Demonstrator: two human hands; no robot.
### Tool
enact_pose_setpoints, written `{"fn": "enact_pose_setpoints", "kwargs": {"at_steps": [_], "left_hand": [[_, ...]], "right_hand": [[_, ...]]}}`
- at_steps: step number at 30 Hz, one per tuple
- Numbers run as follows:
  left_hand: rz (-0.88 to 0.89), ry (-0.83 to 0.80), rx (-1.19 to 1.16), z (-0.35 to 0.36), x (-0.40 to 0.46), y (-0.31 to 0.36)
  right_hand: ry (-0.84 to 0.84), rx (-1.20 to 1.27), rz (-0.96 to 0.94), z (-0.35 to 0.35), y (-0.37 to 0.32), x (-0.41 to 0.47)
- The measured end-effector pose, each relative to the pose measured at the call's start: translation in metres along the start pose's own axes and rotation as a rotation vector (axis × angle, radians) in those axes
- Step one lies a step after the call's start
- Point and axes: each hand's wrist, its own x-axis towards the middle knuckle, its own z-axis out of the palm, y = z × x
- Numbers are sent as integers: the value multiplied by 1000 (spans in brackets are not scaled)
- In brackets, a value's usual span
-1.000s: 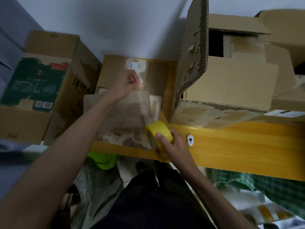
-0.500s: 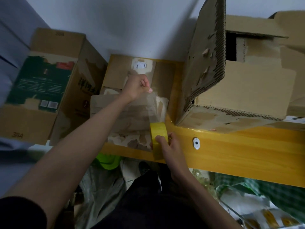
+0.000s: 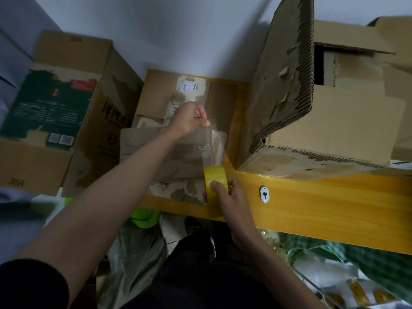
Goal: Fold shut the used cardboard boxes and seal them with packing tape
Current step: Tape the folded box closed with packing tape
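Observation:
A flat, worn cardboard box (image 3: 142, 150) with its flaps folded down lies on the yellow wooden ledge (image 3: 312, 204), against the wall. My right hand (image 3: 229, 197) grips a yellow roll of packing tape (image 3: 215, 179) at the box's near right corner. A clear strip of tape (image 3: 208, 143) stretches from the roll up over the box. My left hand (image 3: 189, 118) pinches the strip's free end above the box's middle. The tape hangs just above the cardboard; whether it touches, I cannot tell.
A big torn box (image 3: 323, 121) with a raised flap stands right of the flat one on the ledge. A tall printed box (image 3: 55, 112) stands at the left. Below the ledge are my dark trousers, a green object (image 3: 145, 217) and plastic bags (image 3: 356, 275).
The tape roll turned edge-on and moved slightly toward the box's near edge. My left hand moved a little right and down, still pinching the strip's end.

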Motion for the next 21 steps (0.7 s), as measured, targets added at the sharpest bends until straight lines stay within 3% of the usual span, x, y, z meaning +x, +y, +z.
{"fn": "enact_pose_setpoints", "kwargs": {"at_steps": [7, 12, 17, 21], "left_hand": [[-84, 9, 133, 5, 0, 9], [-59, 125, 171, 10, -7, 14], [451, 183, 394, 5, -48, 1], [477, -106, 445, 7, -72, -19]], "right_hand": [[-7, 3, -1, -2, 3, 3], [-30, 38, -9, -7, 2, 6], [-25, 39, -5, -5, 5, 8], [-38, 41, -2, -6, 4, 9]]}}
